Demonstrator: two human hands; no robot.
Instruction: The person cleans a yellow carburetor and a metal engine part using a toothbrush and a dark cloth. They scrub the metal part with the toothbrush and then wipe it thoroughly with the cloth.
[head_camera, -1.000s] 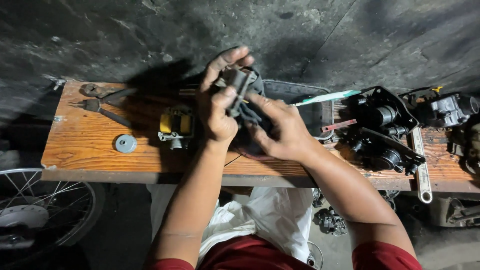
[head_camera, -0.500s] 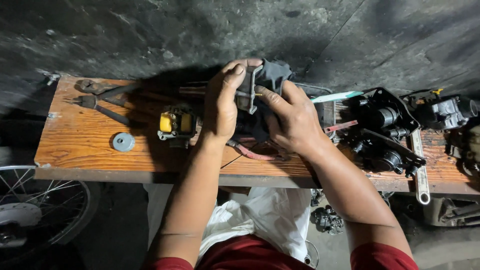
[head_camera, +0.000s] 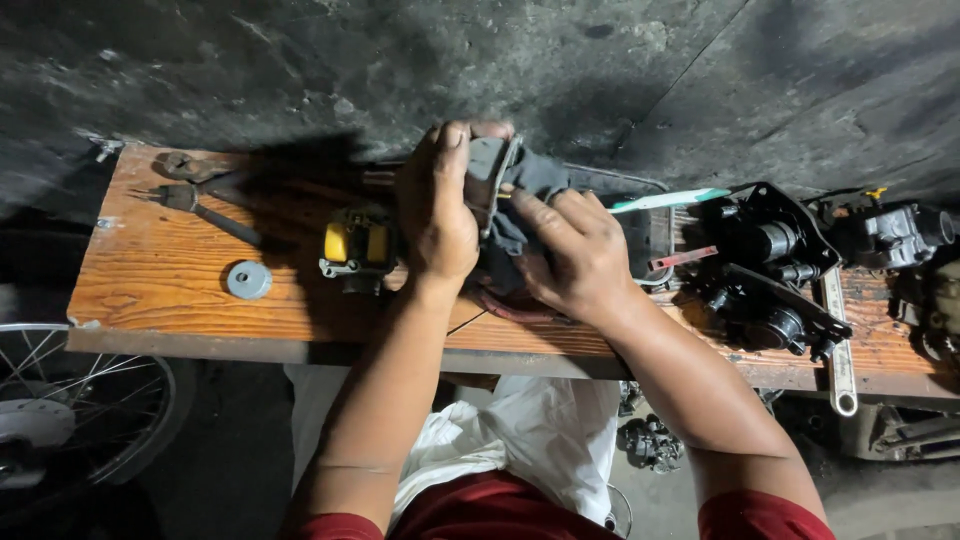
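Both hands meet over the middle of the worn orange-brown wooden tabletop (head_camera: 160, 280), close to the dark grimy wall behind it. The left hand (head_camera: 437, 215) is closed around a dark grey metal part with a flat plate edge (head_camera: 488, 175), fingers wrapped over its top so the piece stands upright just above the board. The right hand (head_camera: 570, 250) grips a dark grey cloth rag (head_camera: 535, 185) and presses it against the side of that same part, fingers curled into the fabric. A reddish-brown looped cable (head_camera: 505, 305) lies on the board under the wrists.

Just left of the left hand sits a small black switch block with yellow buttons (head_camera: 355, 248). Farther left lie a round grey metal washer (head_camera: 248, 280), a dark-handled screwdriver (head_camera: 195, 205) and rusty pliers (head_camera: 188, 165) near the corner. To the right, well apart from the hands, a pale teal toothbrush (head_camera: 668, 200) rests by a cluster of black handlebar switch housings (head_camera: 765, 265), with a silver ring spanner (head_camera: 838, 350) at the board's front edge. A spoked wheel (head_camera: 60, 420) shows at the lower left, below the board.
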